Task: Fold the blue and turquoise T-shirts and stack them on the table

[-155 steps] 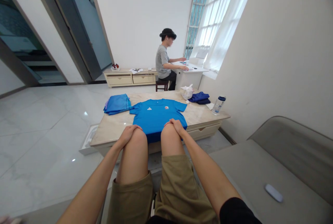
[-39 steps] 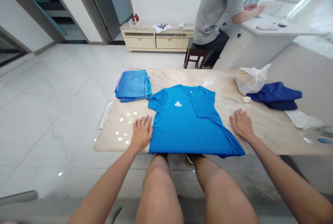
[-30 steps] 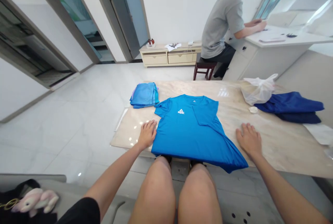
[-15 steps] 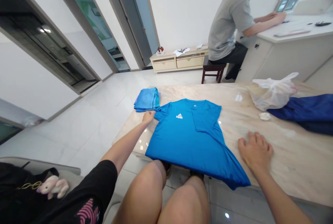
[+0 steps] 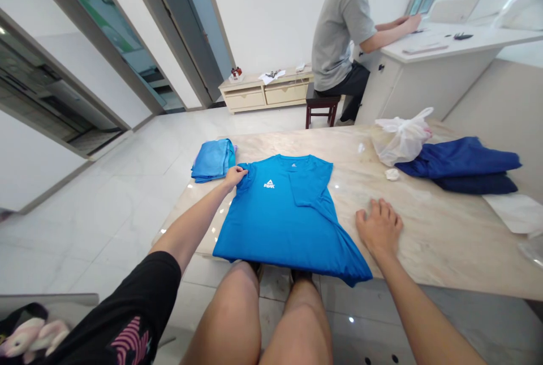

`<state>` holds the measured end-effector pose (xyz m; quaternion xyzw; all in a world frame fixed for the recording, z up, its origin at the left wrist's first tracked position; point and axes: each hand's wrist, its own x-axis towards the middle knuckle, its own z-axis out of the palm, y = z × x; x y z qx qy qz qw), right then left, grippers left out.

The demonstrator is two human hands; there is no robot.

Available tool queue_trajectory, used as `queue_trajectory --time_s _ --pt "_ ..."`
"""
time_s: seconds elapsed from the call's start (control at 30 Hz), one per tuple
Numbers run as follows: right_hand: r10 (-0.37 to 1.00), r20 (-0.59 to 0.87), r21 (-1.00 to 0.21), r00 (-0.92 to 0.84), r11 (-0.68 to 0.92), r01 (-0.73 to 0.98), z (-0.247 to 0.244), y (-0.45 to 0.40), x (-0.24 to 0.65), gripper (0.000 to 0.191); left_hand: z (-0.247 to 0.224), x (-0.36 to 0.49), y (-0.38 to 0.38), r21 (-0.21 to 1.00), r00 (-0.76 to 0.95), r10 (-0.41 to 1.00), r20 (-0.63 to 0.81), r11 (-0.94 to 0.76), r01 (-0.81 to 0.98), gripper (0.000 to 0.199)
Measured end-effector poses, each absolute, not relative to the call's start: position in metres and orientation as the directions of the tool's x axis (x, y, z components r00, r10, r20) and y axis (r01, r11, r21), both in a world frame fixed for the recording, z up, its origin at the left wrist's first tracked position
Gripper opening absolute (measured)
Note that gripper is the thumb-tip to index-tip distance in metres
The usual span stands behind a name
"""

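left hand (image 5: 235, 177) pinches with thumb and fingertips at the end of an outstretched left arm (image 5: 192, 228); right hand (image 5: 380, 229) lies palm down, fingers loosely spread, the bare right forearm (image 5: 419, 308) angled inward.

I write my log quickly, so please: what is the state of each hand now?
Left hand: closed, pinching a sleeve of the blue T-shirt.
Right hand: open on the table, holding nothing.
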<state>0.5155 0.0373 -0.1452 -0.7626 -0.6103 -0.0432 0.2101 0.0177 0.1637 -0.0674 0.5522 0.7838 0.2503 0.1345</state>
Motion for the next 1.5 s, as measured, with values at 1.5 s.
queue_trajectory --time_s 1.5 --pt "0.928 -0.370 -0.182 -0.041 -0.029 0.983 -0.064 -0.103 0.495 0.060 -0.116 0.006 -0.106 0.257 0.423 0.905 0.047 -0.420 0.870 0.058"
